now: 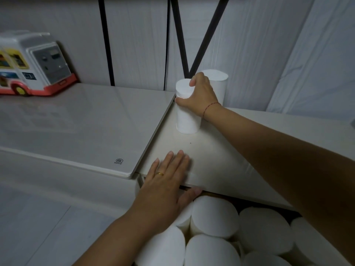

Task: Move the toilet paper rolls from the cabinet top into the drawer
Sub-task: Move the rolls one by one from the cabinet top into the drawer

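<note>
Front roll (pixel 187 120) upright on cabinet top (pixel 221 154), near its left edge; long axis vertical, flat end up. Right hand (pixel 201 95) grasps it from side, fingers curled round upper part. Second roll (pixel 219 79) upright behind, mostly hidden by hand. Left hand (pixel 165 191) flat on front edge, fingers straight, released. Drawer (pixel 294 213) open below; packed rolls (pixel 213 215) upright, cut off by frame bottom.

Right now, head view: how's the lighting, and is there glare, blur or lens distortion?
Head view: dim, flat, greyish light. Head view: faint sheen, no harsh glare, on the glossy pale grey slab top. Head view: the white-and-red toy bus at the left edge looks soft and skewed. Head view: the right hand gripping the upright white toilet paper roll is sharp.
</note>
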A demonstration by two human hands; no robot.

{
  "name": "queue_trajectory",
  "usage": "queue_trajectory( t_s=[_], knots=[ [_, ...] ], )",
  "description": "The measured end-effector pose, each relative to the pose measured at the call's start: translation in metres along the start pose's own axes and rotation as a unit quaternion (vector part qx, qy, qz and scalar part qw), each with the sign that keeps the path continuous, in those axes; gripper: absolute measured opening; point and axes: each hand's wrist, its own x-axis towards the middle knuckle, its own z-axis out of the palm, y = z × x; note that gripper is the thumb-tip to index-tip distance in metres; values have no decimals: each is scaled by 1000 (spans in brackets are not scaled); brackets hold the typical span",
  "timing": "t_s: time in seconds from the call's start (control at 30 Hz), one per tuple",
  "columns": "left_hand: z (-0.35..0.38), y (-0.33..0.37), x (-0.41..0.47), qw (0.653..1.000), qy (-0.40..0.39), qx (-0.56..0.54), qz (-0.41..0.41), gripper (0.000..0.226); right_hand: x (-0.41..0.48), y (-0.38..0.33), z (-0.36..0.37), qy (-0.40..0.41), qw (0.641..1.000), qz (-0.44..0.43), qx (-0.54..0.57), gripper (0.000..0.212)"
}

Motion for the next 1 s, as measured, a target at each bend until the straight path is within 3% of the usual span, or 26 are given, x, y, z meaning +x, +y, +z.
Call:
queue_trajectory(
  t_s=[0.27, 0.43, 0.6, 0.7, 0.87, 1.0],
  knots=[
    [-3, 11, -10, 1000, -6, 15, 11, 85, -45, -11, -42, -130, 991, -1, -32, 87],
    [-6, 25, -17, 999, -17, 14, 30, 86, -90, -21, -86, -235, 971, -5, -39, 80],
    [-6, 37, -31, 998, -17, 44, 39, 86, -127, -16, -121, -298, 954, -3, -19, 89],
    [-7, 43, -37, 998, -13, 38, 44, 86, -140, -17, -122, -255, 967, 13, -5, 89],
    [-6, 52, -39, 998, -9, 36, 45, 87, -161, -23, -100, -77, 995, 57, -27, 90],
    [1, 58, -44, 997, -19, 45, 61, 76, -170, -22, -103, -56, 995, 80, -20, 82]
  ],
)
